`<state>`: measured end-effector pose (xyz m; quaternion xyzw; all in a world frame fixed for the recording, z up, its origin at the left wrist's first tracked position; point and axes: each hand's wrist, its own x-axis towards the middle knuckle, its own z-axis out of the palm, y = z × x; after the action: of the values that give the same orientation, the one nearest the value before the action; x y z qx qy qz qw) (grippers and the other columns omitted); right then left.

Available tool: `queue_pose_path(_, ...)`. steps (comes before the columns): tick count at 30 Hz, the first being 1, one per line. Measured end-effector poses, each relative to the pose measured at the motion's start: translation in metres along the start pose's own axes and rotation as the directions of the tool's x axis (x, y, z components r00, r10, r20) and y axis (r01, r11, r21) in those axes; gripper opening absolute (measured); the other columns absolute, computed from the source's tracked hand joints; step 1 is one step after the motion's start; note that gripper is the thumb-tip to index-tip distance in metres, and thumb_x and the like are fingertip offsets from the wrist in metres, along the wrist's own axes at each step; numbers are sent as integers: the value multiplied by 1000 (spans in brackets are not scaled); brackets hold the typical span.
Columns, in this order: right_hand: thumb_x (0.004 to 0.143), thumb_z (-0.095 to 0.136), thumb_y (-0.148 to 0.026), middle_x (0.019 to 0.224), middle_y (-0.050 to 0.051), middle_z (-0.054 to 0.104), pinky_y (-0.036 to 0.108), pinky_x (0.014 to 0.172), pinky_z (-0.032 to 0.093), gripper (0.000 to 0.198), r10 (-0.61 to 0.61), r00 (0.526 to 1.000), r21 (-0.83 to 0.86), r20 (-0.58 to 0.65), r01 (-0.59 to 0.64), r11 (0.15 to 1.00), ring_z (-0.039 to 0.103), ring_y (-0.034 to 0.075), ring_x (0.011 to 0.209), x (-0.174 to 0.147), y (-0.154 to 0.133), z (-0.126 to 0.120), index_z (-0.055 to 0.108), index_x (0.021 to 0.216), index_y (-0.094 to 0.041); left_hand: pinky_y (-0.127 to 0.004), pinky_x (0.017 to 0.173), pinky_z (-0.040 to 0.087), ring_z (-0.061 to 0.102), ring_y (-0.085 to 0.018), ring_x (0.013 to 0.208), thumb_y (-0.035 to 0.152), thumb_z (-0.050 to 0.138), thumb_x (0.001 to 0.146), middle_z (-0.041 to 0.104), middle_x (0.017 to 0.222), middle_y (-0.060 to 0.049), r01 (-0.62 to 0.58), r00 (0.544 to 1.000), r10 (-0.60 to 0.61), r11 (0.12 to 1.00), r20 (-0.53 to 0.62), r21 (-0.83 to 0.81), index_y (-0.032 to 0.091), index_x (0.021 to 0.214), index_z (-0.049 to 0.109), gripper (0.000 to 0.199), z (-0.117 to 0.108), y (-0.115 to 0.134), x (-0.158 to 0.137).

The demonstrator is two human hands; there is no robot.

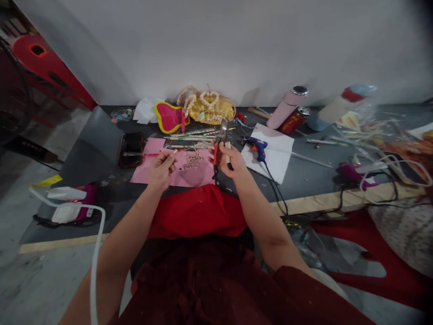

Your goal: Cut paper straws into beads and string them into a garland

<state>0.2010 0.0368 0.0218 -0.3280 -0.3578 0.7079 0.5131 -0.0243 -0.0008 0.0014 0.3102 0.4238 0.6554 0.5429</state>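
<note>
My left hand (161, 169) is closed in a pinch above the left part of a pink sheet (149, 171). A short, thin pale piece (175, 152) shows at its fingertips; its kind is too small to make out. In my right hand (235, 161) is a pair of pruning shears (217, 155) with a red handle, its metal blades pointing away from me. A whitish, black-ended part (228, 152) lies along the palm, and I cannot tell whether it belongs to the shears. Between the hands, a pile of small cut pale pieces (193, 160) rests on the sheet.
Patterned sticks (192, 136) lie behind the pile. A phone (131, 149) is at left, a blue glue gun (257, 148) on white paper (282, 141) at right. Behind stand a yellow basket (213, 118), pink flask (287, 107) and red can (295, 120). A white cable (98, 243) crosses the left front.
</note>
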Motion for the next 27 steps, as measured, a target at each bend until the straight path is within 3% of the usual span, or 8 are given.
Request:
queue_pose_path(4,67,74,-35,109,2,64,31,69,55,30,71,994,5,79,-72,997,63,18,92,-4,2,6,52,83,-22,-14,41,33,42,-2,42,22,76,68,59,62,2,10,1000,-9,999,11,-50,14,75,62,17,1,1,-1)
queue_pose_path(8,65,70,-30,106,4,64,32,68,52,22,-17,996,-389,90,50,920,62,19,89,-4,10,8,53,77,-20,-14,42,35,43,-2,43,21,75,69,59,61,2,17,1000,-17,995,2,-94,14,75,61,17,1,3,-1)
queue_pose_path(10,67,63,-26,110,5,61,38,82,50,18,-207,964,-636,166,265,725,58,22,101,-4,13,7,58,83,-21,-14,42,35,43,-2,43,22,75,70,59,62,2,27,1000,-26,994,9,-105,15,77,61,17,2,5,-2)
queue_pose_path(13,71,53,-19,129,11,50,43,98,40,32,-381,852,-846,359,470,253,45,26,121,-5,14,6,61,101,-19,-14,42,35,44,-3,44,23,76,70,60,63,2,41,999,-39,991,15,-130,16,75,59,19,2,6,-3)
queue_pose_path(16,74,52,-18,145,11,34,47,98,37,38,-297,854,-904,426,408,-125,39,30,124,-9,17,7,58,112,-19,-15,43,36,44,-3,45,24,76,71,59,64,3,50,999,-47,988,22,-149,17,76,58,19,4,9,-5)
queue_pose_path(18,76,54,-20,149,9,29,50,97,37,39,-222,881,-894,418,356,-272,36,33,125,-12,19,10,57,116,-21,-15,43,36,44,-3,44,26,75,73,58,63,3,56,998,-52,987,30,-150,17,78,60,19,4,10,-5)
queue_pose_path(21,79,54,-23,152,8,23,51,96,36,39,-147,896,-870,418,349,-348,32,34,126,-16,21,15,55,117,-22,-16,43,36,43,-3,44,28,75,72,57,62,3,61,997,-54,986,46,-155,17,80,61,20,4,9,-6)
queue_pose_path(27,79,52,-22,155,7,20,49,97,36,39,-90,894,-852,439,383,-356,28,33,130,-18,23,18,54,118,-22,-16,43,36,43,-3,45,26,76,72,57,62,3,81,995,-73,986,63,-147,18,77,59,20,4,5,-6)
